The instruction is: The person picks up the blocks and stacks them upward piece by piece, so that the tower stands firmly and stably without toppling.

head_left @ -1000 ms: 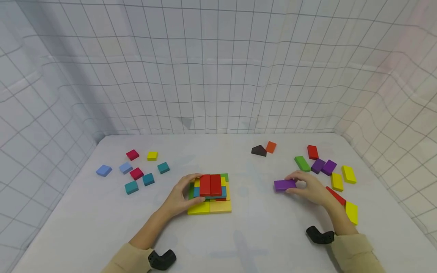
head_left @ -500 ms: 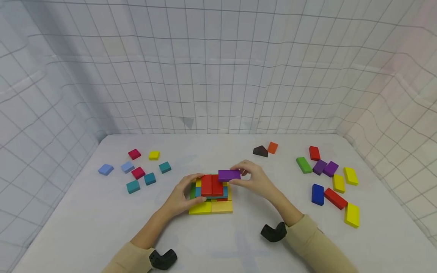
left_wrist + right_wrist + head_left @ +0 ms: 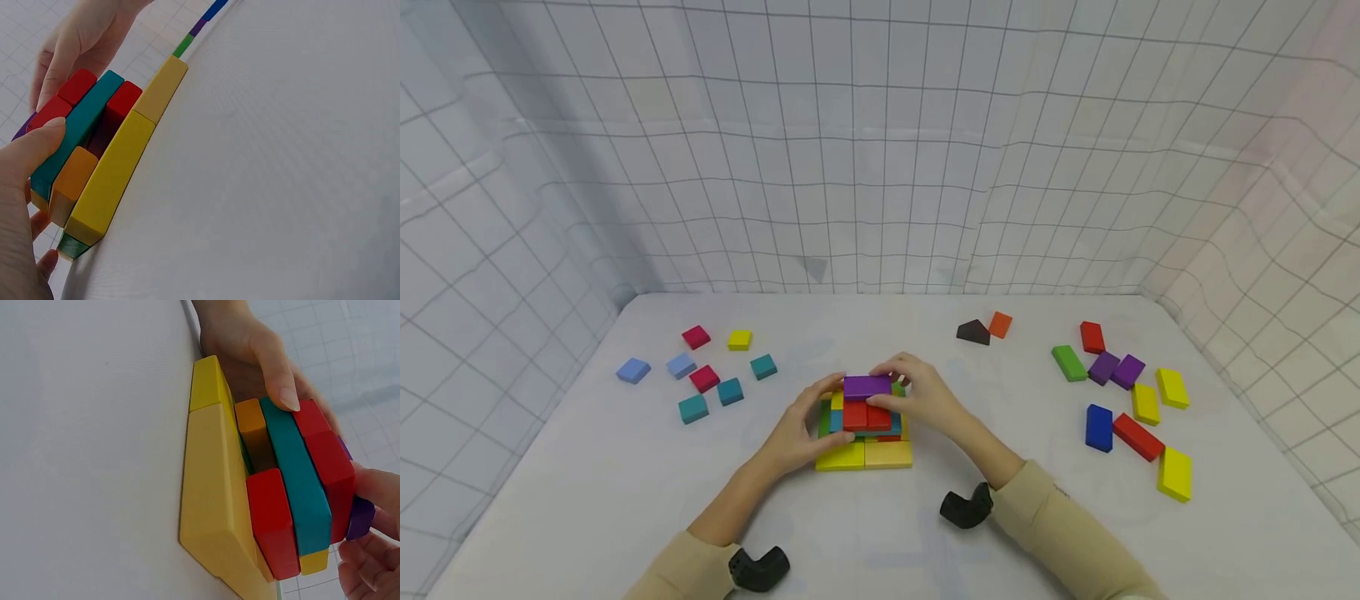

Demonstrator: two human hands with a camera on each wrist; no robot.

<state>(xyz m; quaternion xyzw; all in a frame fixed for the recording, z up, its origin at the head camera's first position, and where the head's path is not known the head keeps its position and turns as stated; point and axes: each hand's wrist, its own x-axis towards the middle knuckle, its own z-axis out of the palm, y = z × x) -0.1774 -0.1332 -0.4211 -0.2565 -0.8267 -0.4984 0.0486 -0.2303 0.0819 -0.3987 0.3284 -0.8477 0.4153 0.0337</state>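
Note:
A layered stack of coloured wooden blocks stands mid-table, with yellow [image 3: 839, 457] and pale yellow [image 3: 887, 454] blocks at its front base. Above them come an orange block [image 3: 78, 170], a lower red block [image 3: 273, 519] and a teal block [image 3: 297, 475]. Two red blocks [image 3: 855, 415] lie side by side on top. My left hand [image 3: 793, 429] holds the stack's left side, its thumb at the upper layers' front and its fingers behind. My right hand [image 3: 925, 398] pinches a purple block [image 3: 865, 387] by its right end, crosswise over the red pair's back part.
Left on the table lie small teal [image 3: 693, 408], light blue [image 3: 633, 371], crimson [image 3: 704, 378] and yellow [image 3: 740, 340] blocks. At right are blue [image 3: 1099, 427], red [image 3: 1138, 437], green [image 3: 1069, 363], purple and yellow blocks. A dark block [image 3: 973, 332] and an orange one [image 3: 1001, 324] lie behind.
My right hand has carried the purple block leftward from the table's right side to the top of the stack. My left hand has stayed at the stack.

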